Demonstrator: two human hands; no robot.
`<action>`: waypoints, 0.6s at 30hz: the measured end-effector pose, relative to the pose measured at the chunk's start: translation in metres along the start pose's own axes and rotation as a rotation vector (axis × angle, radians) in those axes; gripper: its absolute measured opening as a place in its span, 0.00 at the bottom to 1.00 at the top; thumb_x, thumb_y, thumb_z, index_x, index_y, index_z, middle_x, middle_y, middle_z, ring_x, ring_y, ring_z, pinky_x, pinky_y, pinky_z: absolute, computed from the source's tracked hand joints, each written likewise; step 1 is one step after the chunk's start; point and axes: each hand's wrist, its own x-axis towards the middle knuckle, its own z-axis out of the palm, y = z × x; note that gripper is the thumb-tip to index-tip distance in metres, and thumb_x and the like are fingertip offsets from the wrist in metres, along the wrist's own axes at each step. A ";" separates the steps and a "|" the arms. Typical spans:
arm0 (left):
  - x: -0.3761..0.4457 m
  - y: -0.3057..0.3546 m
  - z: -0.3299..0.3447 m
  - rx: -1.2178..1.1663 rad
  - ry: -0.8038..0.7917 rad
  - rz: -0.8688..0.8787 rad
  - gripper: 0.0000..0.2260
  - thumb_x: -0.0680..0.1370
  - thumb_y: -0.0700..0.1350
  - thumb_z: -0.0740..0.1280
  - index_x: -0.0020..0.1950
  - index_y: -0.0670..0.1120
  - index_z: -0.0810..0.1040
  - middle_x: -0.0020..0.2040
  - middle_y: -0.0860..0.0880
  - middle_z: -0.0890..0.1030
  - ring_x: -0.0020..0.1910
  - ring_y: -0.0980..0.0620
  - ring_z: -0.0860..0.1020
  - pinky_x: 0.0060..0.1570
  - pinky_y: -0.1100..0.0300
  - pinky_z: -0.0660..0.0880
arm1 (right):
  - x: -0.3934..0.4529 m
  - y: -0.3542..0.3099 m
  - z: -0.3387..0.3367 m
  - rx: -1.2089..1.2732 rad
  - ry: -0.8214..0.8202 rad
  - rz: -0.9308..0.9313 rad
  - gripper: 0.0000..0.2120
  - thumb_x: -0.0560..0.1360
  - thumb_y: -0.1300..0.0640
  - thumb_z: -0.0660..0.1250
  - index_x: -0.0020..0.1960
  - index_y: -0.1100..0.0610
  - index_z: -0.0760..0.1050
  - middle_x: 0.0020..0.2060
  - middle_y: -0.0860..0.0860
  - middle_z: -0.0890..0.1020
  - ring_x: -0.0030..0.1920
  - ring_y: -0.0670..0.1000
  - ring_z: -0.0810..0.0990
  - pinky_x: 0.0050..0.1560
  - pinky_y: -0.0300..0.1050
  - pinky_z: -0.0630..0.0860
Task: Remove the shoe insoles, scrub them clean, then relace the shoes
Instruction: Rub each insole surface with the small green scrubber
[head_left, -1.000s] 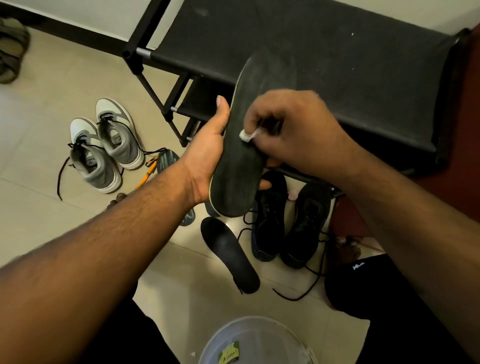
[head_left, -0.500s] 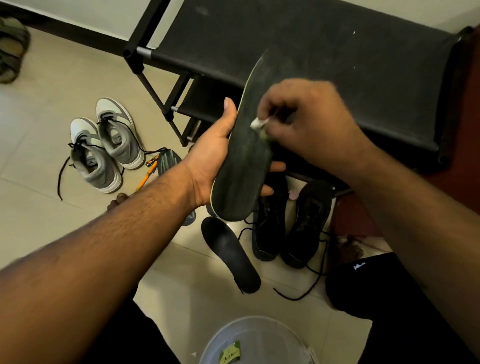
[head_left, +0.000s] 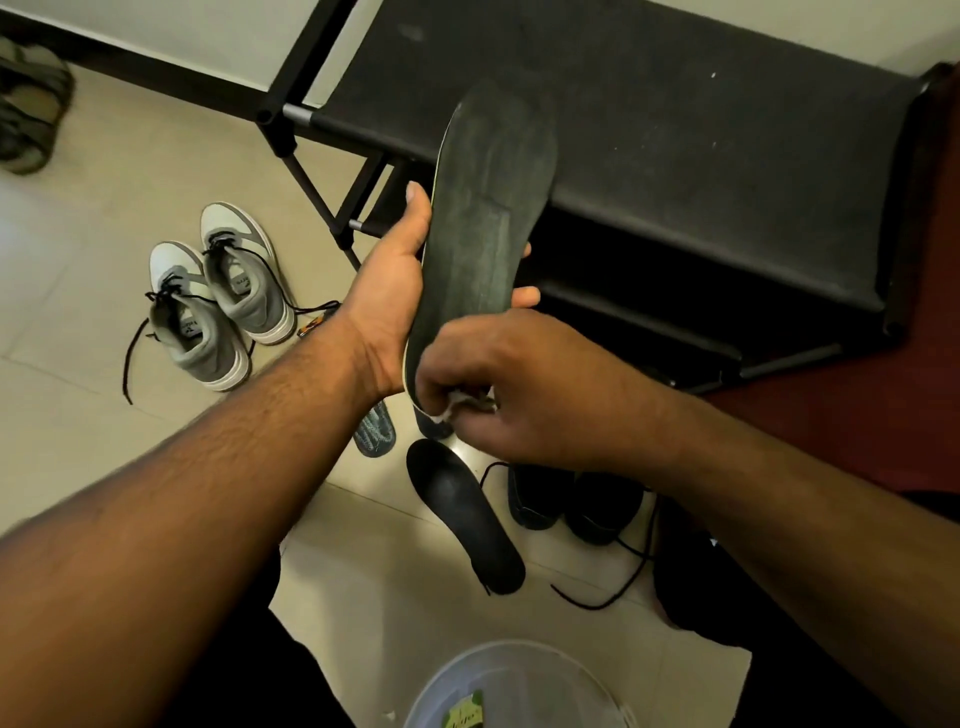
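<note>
My left hand (head_left: 392, 291) grips a dark, worn insole (head_left: 483, 234) upright in front of me, thumb along its left edge and fingertips showing past its right edge. My right hand (head_left: 519, 389) pinches a small white wipe (head_left: 457, 402) against the insole's heel end. A second black insole (head_left: 462, 514) lies on the tiled floor below. Behind my right hand stand two black shoes (head_left: 571, 504) with loose black laces. A pair of grey and white sneakers (head_left: 218, 296) with black laces stands to the left.
A black shoe rack (head_left: 675, 156) fills the upper right. A patterned insole (head_left: 375, 434) lies on the floor beneath my left wrist. A clear plastic tub (head_left: 514, 686) sits at the bottom edge. An olive sandal (head_left: 28, 109) lies at the far left.
My right hand has slid the wipe down the insole from its middle to the heel end. My left hand has turned the insole so its flat face shows.
</note>
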 end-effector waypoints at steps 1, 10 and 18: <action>0.000 0.000 0.001 -0.004 -0.008 -0.007 0.35 0.79 0.70 0.50 0.60 0.43 0.82 0.61 0.43 0.82 0.52 0.43 0.82 0.51 0.49 0.80 | 0.000 0.001 -0.003 0.005 0.019 0.011 0.04 0.70 0.65 0.68 0.42 0.57 0.79 0.38 0.48 0.79 0.38 0.43 0.75 0.40 0.36 0.72; -0.002 -0.015 0.008 0.153 -0.153 -0.137 0.35 0.78 0.71 0.48 0.60 0.47 0.81 0.53 0.42 0.82 0.47 0.43 0.83 0.39 0.41 0.80 | -0.004 0.050 -0.053 -0.199 0.393 0.245 0.06 0.67 0.61 0.64 0.41 0.55 0.78 0.38 0.46 0.78 0.40 0.46 0.76 0.44 0.52 0.77; -0.004 -0.009 0.004 0.200 -0.226 -0.120 0.33 0.79 0.69 0.48 0.66 0.48 0.78 0.65 0.44 0.79 0.53 0.43 0.82 0.41 0.43 0.81 | -0.006 0.068 -0.067 -0.328 0.711 0.350 0.06 0.71 0.61 0.65 0.45 0.54 0.80 0.43 0.49 0.80 0.44 0.47 0.78 0.47 0.51 0.77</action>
